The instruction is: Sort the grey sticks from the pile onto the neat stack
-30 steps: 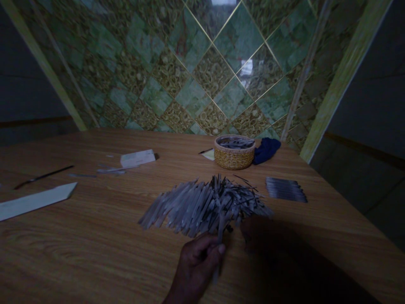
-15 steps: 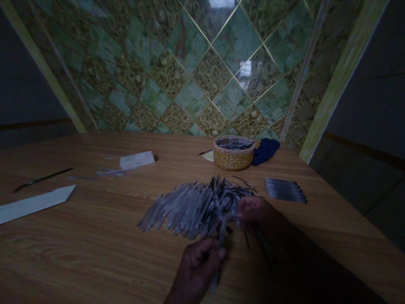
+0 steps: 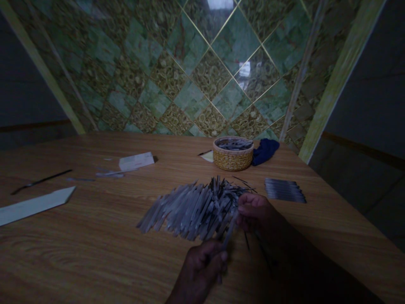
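My left hand (image 3: 202,264) is closed around the lower part of a narrow translucent plastic sleeve (image 3: 230,233), which slants up to the right. At the sleeve's upper end, my right hand (image 3: 253,210) has its fingers pinched together; whatever lies between them is too dim to name. Just beyond both hands spreads a pile of similar pale sleeves (image 3: 186,209), with thin dark sticks mixed in on its right side. A few dark sticks (image 3: 247,241) lie on the table under my right hand.
A woven basket (image 3: 233,159) full of similar strips stands at the back, beside a dark blue cloth (image 3: 265,151). To the right lies a neat row of filled sleeves (image 3: 284,190). Leftward are a white box (image 3: 136,161), a dark thin tool (image 3: 41,182) and a pale flat strip (image 3: 36,206).
The sleeve in my left hand has tilted to the right, and its upper end now meets my right fingertips. My left hand has shifted slightly right.
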`<state>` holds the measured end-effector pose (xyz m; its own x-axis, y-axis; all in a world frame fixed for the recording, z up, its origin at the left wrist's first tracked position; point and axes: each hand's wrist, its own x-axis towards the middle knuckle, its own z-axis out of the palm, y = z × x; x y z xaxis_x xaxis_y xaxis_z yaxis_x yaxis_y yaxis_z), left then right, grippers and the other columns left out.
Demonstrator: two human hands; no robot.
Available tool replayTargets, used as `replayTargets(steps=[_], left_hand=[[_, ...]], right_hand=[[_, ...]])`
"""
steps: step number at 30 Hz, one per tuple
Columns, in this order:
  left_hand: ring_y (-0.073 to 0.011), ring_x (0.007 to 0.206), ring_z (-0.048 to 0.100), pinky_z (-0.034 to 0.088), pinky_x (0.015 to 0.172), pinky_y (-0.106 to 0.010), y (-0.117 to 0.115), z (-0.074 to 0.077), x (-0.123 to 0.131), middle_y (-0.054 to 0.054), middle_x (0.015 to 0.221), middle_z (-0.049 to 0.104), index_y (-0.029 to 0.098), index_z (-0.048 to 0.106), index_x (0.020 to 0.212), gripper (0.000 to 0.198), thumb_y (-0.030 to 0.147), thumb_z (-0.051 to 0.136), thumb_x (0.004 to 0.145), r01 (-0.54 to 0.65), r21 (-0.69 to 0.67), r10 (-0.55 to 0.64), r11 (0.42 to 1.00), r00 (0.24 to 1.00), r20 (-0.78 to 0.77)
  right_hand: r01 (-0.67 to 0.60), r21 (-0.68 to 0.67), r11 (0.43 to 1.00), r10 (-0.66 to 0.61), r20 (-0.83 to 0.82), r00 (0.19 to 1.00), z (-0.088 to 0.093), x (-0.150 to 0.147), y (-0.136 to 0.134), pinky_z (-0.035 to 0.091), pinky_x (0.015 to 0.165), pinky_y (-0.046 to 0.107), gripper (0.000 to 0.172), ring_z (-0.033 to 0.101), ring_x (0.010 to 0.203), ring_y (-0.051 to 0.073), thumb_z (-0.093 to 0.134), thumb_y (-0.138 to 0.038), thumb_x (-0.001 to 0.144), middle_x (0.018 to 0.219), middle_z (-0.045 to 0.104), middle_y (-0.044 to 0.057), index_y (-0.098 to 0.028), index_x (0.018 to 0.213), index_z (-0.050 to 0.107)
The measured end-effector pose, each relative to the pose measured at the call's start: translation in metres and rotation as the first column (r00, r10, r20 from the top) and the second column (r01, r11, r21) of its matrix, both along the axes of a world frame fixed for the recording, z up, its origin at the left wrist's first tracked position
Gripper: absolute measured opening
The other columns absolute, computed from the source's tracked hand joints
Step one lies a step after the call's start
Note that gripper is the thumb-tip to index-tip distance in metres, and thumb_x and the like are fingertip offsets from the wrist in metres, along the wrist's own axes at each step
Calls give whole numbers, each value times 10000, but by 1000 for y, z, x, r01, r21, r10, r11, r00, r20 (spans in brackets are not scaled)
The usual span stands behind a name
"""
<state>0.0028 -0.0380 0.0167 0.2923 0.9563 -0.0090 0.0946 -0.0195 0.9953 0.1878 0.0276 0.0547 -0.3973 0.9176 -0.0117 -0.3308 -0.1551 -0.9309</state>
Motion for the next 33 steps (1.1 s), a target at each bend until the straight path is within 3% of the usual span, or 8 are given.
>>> replayTargets(steps=[14, 33], left_hand=[[-77, 460, 395, 288, 428, -192, 0, -7, -6, 28, 530, 482, 143, 573, 664, 321, 429, 518, 797, -1, 52, 4, 999, 998, -56], [-95, 476, 409, 303, 464, -205, 3, -6, -7, 23, 511, 489, 159, 563, 615, 331, 397, 479, 829, -8, 129, 21, 992, 995, -102]], right_hand=[[-11, 46, 999, 9, 51, 999, -7, 2, 5, 304, 289, 151, 309, 516, 322, 91, 724, -336, 619, 513, 646, -7, -155, 711, 491], [-3, 84, 996, -1, 50, 999, -7, 1, 3, 368, 324, 166, 296, 547, 352, 102, 719, -318, 633, 550, 673, 15, -160, 710, 481]])
